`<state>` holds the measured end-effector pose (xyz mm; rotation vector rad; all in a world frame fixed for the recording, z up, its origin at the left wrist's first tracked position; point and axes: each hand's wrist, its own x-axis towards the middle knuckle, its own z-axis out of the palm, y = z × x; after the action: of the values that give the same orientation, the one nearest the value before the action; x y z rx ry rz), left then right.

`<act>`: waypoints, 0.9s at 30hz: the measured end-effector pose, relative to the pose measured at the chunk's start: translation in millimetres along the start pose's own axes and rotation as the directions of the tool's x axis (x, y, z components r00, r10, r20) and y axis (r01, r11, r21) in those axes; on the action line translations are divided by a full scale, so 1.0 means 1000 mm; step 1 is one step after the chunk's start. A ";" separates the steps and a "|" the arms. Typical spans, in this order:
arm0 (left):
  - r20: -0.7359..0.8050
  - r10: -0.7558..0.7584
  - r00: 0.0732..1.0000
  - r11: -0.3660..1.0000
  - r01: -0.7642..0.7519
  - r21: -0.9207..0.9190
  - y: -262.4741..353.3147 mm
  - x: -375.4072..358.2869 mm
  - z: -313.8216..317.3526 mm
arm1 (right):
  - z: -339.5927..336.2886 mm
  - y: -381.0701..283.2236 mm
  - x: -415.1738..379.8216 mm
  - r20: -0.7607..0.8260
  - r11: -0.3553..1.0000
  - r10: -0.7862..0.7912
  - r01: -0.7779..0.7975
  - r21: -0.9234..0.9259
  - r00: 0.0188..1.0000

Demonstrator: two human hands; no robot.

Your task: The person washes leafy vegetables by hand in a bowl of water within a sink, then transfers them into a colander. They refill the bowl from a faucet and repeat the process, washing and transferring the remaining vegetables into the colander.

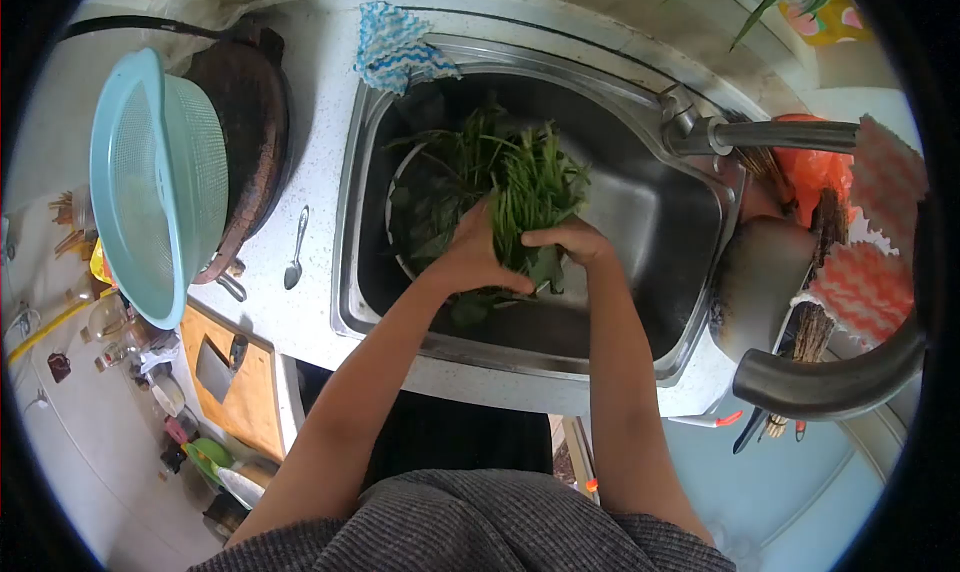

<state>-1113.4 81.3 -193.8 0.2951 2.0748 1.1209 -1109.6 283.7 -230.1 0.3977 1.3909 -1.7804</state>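
Observation:
A bunch of long-stemmed leafy greens (535,177) is held over the left part of the steel sink (640,202). My left hand (470,252) is closed against the bunch's left side, its thumb stretched out low across the front. From the right, my right hand (572,240) grips the same stems, with some fingers hidden behind the leaves. More greens (425,212) lie beneath and to the left, in a round bowl whose pale rim (392,197) shows only partly.
A blue-checked cloth (395,47) hangs over the sink's back left corner, and the faucet (715,135) stands at back right. Left on the counter are a spoon (297,249), a light-blue colander (205,162) and a dark round board (255,122). A cleaver (214,370) lies on a wooden board (250,397).

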 end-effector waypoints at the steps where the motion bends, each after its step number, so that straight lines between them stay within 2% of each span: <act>1: -0.011 -0.012 1.000 0.999 0.012 -0.035 0.005 0.010 0.003 | 0.005 -0.006 0.005 -0.012 0.999 0.045 -0.046 -0.028 0.999; 2: -0.080 -0.036 0.996 0.995 0.029 -0.095 -0.021 0.027 0.019 | 0.007 -0.011 0.011 -0.027 0.994 0.089 -0.090 -0.055 0.996; 3: -0.043 -0.147 0.988 0.987 0.144 -0.064 -0.022 0.034 0.015 | 0.008 -0.014 0.016 -0.046 0.987 0.133 -0.137 -0.081 0.990; 5: 0.024 -0.363 0.932 0.932 0.363 0.009 -0.022 0.040 0.011 | 0.013 -0.012 0.021 -0.149 0.935 0.176 -0.212 -0.283 0.973; 6: 0.003 -0.359 0.933 0.931 0.358 0.065 -0.020 0.038 0.011 | 0.015 -0.009 0.025 -0.209 0.889 0.197 -0.265 -0.374 0.958; 7: -0.062 -0.315 0.947 0.944 0.319 0.088 -0.018 0.031 0.011 | 0.018 -0.008 0.028 -0.271 0.832 0.208 -0.316 -0.456 0.940; 8: -0.123 -0.265 0.956 0.954 0.279 0.115 -0.010 0.019 0.011 | 0.031 -0.006 0.013 -0.225 0.916 -0.022 -0.070 -0.396 0.974; 9: -0.181 -0.209 0.961 0.961 0.237 0.145 -0.003 0.006 0.014 | 0.042 0.001 0.001 -0.244 0.941 -0.045 -0.040 -0.336 0.969; 10: -0.322 -0.078 0.943 0.961 0.158 0.228 -0.014 -0.002 0.029 | 0.053 0.009 -0.008 -0.265 0.962 -0.066 -0.009 -0.273 0.962; 11: -0.361 -0.023 0.932 0.952 0.131 0.278 -0.020 -0.009 0.038 | 0.063 0.013 -0.017 -0.287 0.977 -0.088 0.026 -0.210 0.954; 13: -0.425 0.097 0.900 0.922 0.080 0.378 -0.028 -0.023 0.045 | 0.088 0.013 -0.031 -0.345 0.944 -0.317 0.262 -0.198 0.883; 14: -0.479 0.216 0.851 0.941 -0.052 0.333 -0.028 -0.029 0.044 | 0.098 0.010 -0.035 -0.376 0.905 -0.424 0.376 -0.198 0.824; 16: -0.466 0.154 0.872 0.979 -0.070 0.193 -0.052 -0.032 0.048 | 0.109 0.004 -0.041 -0.346 0.828 -0.555 0.465 -0.313 0.757; 17: -0.433 0.153 0.888 0.979 -0.077 0.187 -0.050 -0.038 0.045 | 0.114 0.001 -0.044 -0.327 0.784 -0.613 0.502 -0.365 0.719; 18: -0.400 0.152 0.904 0.980 -0.084 0.181 -0.036 -0.045 0.038 | 0.120 -0.007 -0.050 -0.309 0.734 -0.655 0.482 -0.479 0.690; 20: -0.293 0.205 0.934 0.949 -0.116 0.292 -0.004 -0.065 0.021 | 0.131 -0.023 -0.064 -0.259 0.607 -0.722 0.408 -0.682 0.641; 22: -0.305 0.354 0.884 0.872 -0.195 0.449 0.005 -0.065 0.008 | 0.146 -0.029 -0.068 -0.344 0.611 -0.757 0.416 -0.673 0.556; 23: -0.309 0.383 0.871 0.857 -0.210 0.470 0.007 -0.066 0.000 | 0.153 -0.034 -0.069 -0.382 0.612 -0.769 0.420 -0.670 0.512; 24: -0.321 0.387 0.865 0.862 -0.215 0.459 0.008 -0.064 -0.007 | 0.158 -0.045 -0.074 -0.393 0.624 -0.778 0.529 -0.575 0.491; 27: -0.370 0.381 0.847 0.887 -0.224 0.403 0.010 -0.062 -0.031 | 0.173 -0.062 -0.083 -0.434 0.686 -0.718 0.451 -0.571 0.544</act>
<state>-1093.6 35.6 -144.2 0.6139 2.7149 1.0692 -1065.7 162.6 -74.9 0.3227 2.6020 -1.8806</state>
